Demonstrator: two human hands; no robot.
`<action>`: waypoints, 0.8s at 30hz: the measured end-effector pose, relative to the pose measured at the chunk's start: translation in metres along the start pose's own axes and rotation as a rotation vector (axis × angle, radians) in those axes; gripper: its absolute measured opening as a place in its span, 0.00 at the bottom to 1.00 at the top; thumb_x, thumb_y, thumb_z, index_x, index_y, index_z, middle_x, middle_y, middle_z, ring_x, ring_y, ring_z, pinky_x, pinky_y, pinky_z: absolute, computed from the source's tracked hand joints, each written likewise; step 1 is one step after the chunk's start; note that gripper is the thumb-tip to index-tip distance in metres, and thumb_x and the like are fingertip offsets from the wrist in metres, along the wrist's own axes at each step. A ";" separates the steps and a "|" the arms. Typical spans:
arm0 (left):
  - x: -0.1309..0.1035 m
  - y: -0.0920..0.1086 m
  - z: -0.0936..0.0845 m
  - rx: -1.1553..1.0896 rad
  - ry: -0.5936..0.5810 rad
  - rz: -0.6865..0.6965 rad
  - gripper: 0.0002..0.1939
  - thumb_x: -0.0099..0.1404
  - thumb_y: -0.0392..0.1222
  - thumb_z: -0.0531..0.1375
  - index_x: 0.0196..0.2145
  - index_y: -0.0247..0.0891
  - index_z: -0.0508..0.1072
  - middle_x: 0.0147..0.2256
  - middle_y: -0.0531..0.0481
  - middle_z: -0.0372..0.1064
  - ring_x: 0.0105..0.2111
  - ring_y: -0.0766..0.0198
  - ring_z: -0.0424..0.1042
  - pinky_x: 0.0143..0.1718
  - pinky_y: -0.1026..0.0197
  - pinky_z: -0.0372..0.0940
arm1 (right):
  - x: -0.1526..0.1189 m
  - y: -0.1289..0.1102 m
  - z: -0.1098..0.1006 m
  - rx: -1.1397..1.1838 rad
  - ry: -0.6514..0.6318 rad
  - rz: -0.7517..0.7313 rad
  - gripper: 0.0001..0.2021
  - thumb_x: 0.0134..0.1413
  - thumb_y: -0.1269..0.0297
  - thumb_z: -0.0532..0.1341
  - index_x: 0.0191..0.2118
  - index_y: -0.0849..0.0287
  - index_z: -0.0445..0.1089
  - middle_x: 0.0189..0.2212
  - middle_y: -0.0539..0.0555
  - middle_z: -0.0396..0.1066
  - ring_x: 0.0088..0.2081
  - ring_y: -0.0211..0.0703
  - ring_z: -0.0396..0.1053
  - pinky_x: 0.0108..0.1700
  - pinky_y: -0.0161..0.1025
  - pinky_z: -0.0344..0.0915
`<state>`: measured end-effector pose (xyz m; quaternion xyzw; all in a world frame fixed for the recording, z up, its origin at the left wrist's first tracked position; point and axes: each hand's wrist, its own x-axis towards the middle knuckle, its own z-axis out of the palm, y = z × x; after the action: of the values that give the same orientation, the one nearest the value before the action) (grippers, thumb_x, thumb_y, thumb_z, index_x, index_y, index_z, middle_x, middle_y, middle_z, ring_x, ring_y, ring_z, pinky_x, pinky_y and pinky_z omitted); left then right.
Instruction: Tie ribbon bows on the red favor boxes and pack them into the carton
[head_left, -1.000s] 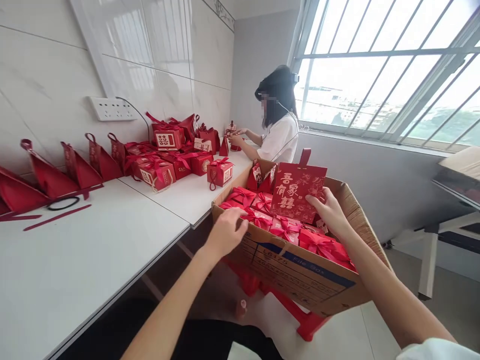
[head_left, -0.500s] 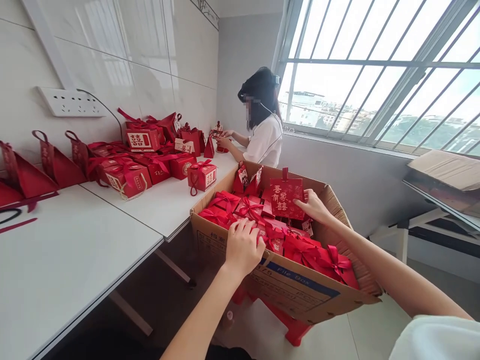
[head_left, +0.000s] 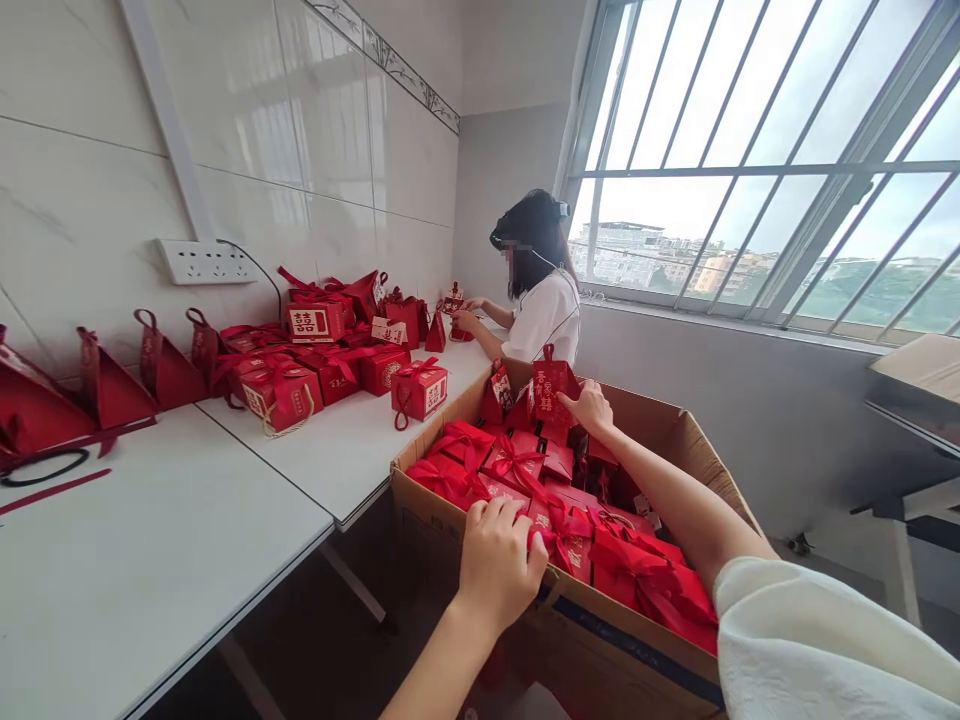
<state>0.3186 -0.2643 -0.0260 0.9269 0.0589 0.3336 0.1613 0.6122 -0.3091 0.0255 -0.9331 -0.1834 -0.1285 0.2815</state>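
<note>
My right hand [head_left: 589, 410] pinches the edge of a red gift box [head_left: 553, 395] with gold characters and a loop on top. It holds the gift box upright over the far part of a big cardboard box [head_left: 667, 430]. Curled over that carton's near rim, my left hand [head_left: 501, 560] is closed, with red ribbon by its fingers; the fingertips are partly hidden. Many red gift boxes with ribbon bows [head_left: 517, 460] fill the carton. In its far left corner stand small triangular boxes [head_left: 496, 395].
A white table [head_left: 180, 540] runs along the tiled wall at left. On it are a pile of red gift boxes [head_left: 319, 375], triangular boxes [head_left: 169, 370] and a black cord [head_left: 45, 465]. Another person [head_left: 540, 300] works at the far end. A barred window is at right.
The held gift box has moved toward the carton's far left corner and turned. My right arm reaches further in. My left hand stays at the near rim while the view has tilted up.
</note>
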 end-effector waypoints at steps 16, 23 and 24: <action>-0.007 -0.004 0.014 -0.026 0.115 0.010 0.07 0.58 0.39 0.54 0.30 0.38 0.71 0.40 0.49 0.72 0.41 0.56 0.68 0.45 0.50 0.59 | 0.003 -0.028 0.075 0.174 -0.098 0.445 0.21 0.56 0.59 0.59 0.53 0.62 0.60 0.53 0.60 0.60 0.51 0.52 0.62 0.48 0.52 0.64; -0.006 -0.010 0.027 -0.022 0.218 0.067 0.10 0.56 0.45 0.56 0.32 0.39 0.73 0.42 0.47 0.73 0.41 0.56 0.68 0.42 0.51 0.62 | -0.018 -0.040 0.063 0.364 -0.101 0.137 0.16 0.58 0.61 0.58 0.50 0.63 0.63 0.48 0.58 0.64 0.45 0.45 0.67 0.45 0.48 0.67; -0.005 -0.011 0.031 0.002 0.226 0.068 0.11 0.56 0.46 0.57 0.32 0.38 0.74 0.42 0.46 0.72 0.41 0.55 0.68 0.42 0.51 0.63 | -0.023 -0.046 0.061 0.417 -0.100 0.054 0.15 0.59 0.61 0.57 0.50 0.61 0.64 0.48 0.57 0.65 0.45 0.45 0.67 0.45 0.47 0.67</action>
<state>0.3348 -0.2631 -0.0555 0.8850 0.0458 0.4412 0.1414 0.5802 -0.2447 -0.0094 -0.8644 -0.1949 -0.0338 0.4622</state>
